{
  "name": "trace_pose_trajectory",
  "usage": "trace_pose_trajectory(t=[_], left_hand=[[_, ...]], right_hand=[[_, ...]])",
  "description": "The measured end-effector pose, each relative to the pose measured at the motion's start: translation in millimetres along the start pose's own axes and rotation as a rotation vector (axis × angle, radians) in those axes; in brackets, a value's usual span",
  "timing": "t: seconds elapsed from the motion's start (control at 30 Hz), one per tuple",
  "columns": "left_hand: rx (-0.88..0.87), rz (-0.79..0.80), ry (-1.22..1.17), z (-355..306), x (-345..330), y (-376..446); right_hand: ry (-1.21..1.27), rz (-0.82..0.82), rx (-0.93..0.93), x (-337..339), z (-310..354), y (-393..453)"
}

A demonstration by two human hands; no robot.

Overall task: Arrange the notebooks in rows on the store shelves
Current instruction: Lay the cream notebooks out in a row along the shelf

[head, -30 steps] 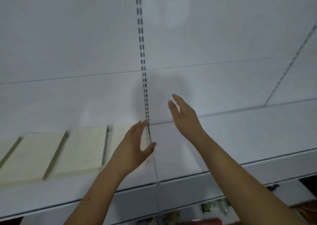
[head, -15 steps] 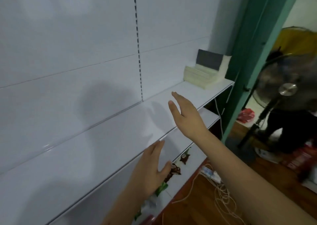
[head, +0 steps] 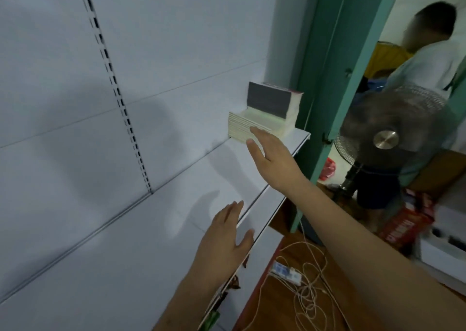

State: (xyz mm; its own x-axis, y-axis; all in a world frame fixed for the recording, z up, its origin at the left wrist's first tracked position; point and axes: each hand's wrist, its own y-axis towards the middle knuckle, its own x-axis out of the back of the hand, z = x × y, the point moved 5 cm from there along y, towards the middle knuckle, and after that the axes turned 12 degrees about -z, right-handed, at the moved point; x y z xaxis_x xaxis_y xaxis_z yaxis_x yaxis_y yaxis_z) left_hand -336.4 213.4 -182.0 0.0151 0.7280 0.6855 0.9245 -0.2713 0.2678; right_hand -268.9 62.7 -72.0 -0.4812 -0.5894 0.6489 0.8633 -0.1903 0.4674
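Right hand (head: pixel 273 154), fingers straight and holding nothing, reaches for the notebooks (head: pixel 249 126) stacked at the shelf's (head: pixel 176 204) far right end; left hand (head: pixel 224 240) hovers open. The stack looks heavy together, each book light and bendy, so pinch a few by the near edges. Its long axis runs along the shelf.

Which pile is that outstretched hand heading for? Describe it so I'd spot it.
Follow the white shelf to its far end by the green door frame. Two piles sit there; the right hand nears the low cream stack, in front of the taller stack with a dark grey cover.
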Motion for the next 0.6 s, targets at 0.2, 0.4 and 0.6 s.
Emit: trace_pose_trajectory(t=[0.2, 0.4, 0.6], left_hand=[[-0.03, 0.0, 0.05, 8.2, -29.4, 68.3], [0.019, -0.03, 0.127, 17.9, -73.5, 139.4], [0.16, -0.054, 0.211, 13.9, -133.5, 216.1]], right_hand=[[-0.008, 0.024, -0.016, -26.0, -60.5, 70.5], [0.013, 0.089, 0.054, -61.3, -130.0, 159.4], [-0.177, 0.249, 0.086, -109.3, -219.3, 263.4]])
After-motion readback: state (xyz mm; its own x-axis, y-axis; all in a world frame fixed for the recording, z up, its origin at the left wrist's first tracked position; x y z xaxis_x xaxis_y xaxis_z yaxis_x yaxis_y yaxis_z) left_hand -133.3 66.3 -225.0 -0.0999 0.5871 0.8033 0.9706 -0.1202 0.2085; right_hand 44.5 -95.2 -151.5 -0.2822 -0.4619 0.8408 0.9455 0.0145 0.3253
